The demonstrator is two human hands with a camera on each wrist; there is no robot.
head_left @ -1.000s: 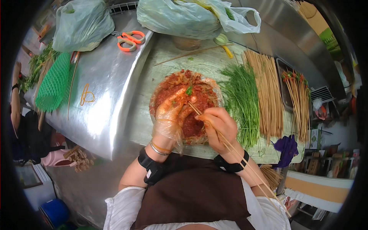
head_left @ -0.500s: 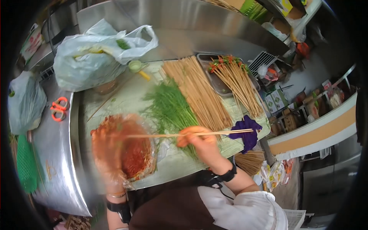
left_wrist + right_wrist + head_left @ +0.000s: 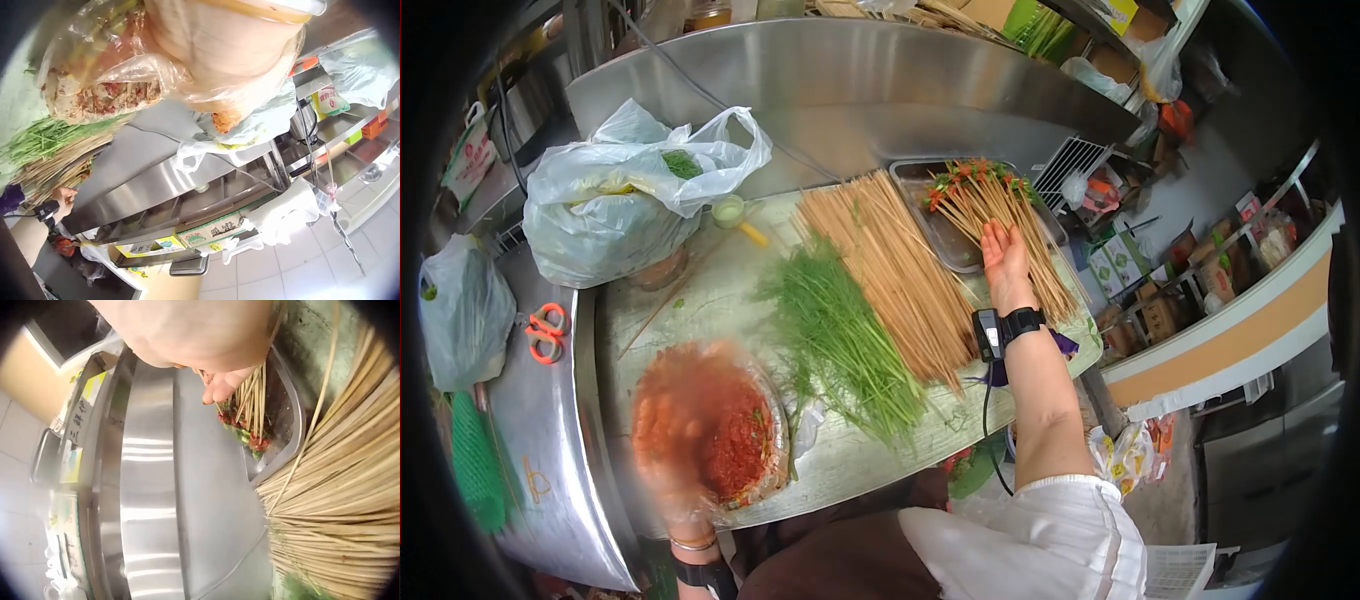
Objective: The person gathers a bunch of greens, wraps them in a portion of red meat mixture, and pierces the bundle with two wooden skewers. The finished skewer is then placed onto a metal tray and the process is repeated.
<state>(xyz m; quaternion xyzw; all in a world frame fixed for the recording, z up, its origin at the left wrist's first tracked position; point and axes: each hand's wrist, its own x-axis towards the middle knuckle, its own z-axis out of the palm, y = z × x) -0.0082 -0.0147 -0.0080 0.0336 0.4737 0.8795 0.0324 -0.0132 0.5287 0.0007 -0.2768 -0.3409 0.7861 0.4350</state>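
Observation:
My left hand [image 3: 672,425], in a clear plastic glove, is over a bowl of red minced mixture [image 3: 745,455]. Motion blur hides its fingers in the head view, and the left wrist view shows mainly the back of the glove. Palm up, my right hand [image 3: 1007,268] lies over a bundle of thin wooden skewers with red and green tips [image 3: 970,182]. Its fingers are extended and touch the skewer sticks. Those tips rest in a dark metal tray [image 3: 917,213], and the sticks reach out over its near edge.
Feathery green herbs [image 3: 840,345] and a broad row of bare skewers [image 3: 890,275] lie between the bowl and tray. A filled plastic bag [image 3: 600,220], a green-headed tool with a yellow handle [image 3: 730,210] and orange scissors [image 3: 547,332] are at left. A steel wall [image 3: 850,90] rises behind.
The right hand has moved rightward from beside the herbs to the tipped bundle, and the skewers it held are no longer in its grip. The left hand stays at the bowl. The head view has turned right.

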